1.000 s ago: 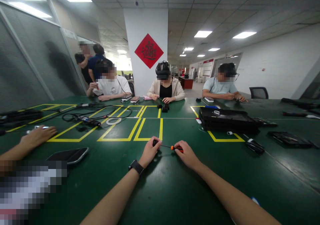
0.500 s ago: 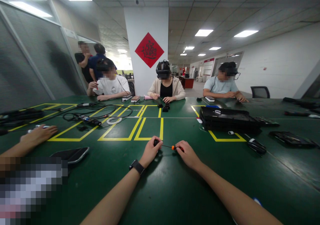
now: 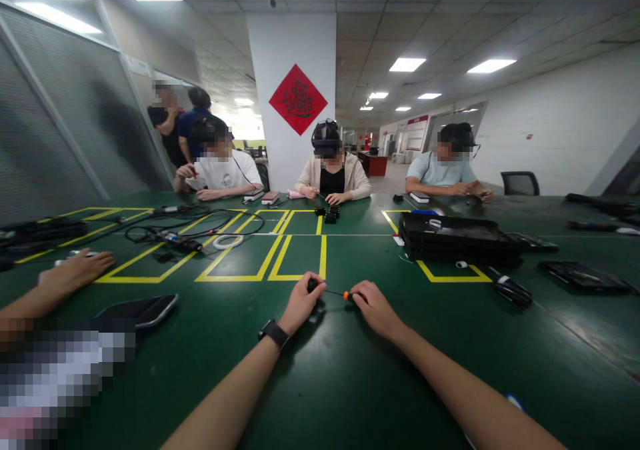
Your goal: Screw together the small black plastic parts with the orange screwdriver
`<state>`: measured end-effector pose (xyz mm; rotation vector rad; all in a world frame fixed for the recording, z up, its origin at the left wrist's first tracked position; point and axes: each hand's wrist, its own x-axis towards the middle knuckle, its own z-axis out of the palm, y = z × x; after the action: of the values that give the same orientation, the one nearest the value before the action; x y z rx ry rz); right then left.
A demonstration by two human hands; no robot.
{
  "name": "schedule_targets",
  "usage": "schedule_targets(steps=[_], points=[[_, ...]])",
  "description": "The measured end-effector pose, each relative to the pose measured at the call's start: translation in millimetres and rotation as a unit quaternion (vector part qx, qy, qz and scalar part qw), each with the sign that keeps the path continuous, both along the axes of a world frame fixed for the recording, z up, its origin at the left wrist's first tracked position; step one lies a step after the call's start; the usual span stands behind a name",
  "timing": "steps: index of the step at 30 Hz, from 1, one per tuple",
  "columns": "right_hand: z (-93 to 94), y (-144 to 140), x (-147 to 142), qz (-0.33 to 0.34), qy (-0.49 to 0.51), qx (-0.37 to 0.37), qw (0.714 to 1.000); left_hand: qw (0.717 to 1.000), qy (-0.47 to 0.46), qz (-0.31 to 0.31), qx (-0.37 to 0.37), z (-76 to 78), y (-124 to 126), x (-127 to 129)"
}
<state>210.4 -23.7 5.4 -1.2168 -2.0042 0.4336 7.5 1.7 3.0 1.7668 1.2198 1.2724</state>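
Note:
My right hand (image 3: 374, 307) is closed around the handle of a screwdriver (image 3: 346, 296), which has an orange collar and a thin dark shaft. The shaft points left to a small black part (image 3: 313, 284) pinched between the thumb and fingers of my left hand (image 3: 303, 297). The tip of the shaft meets or nearly meets that part; the exact contact is too small to tell. A dark watch (image 3: 274, 334) is on my left wrist. Both hands are just above the green table (image 3: 320, 377), near its middle.
A black tray stack (image 3: 455, 240) lies right, with a black device (image 3: 513, 291) before it. Cables (image 3: 200, 220) and a white ring (image 3: 228, 242) lie left. A neighbour's hand (image 3: 83, 267) is near a dark phone-like slab (image 3: 143, 311). Three people sit opposite; small black blocks (image 3: 330, 214) lie before one.
My hands, the screwdriver and the black part stay almost in place. Across the table, the person at right has lifted a hand slightly.

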Motion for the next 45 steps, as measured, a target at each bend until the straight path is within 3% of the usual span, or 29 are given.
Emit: schedule_targets(steps=[45], points=[[6.2, -4.8, -1.5, 0.005, -0.001, 0.004, 1.0, 0.998, -0.048, -0.018, -0.033, 0.0, -1.4, -0.6]])
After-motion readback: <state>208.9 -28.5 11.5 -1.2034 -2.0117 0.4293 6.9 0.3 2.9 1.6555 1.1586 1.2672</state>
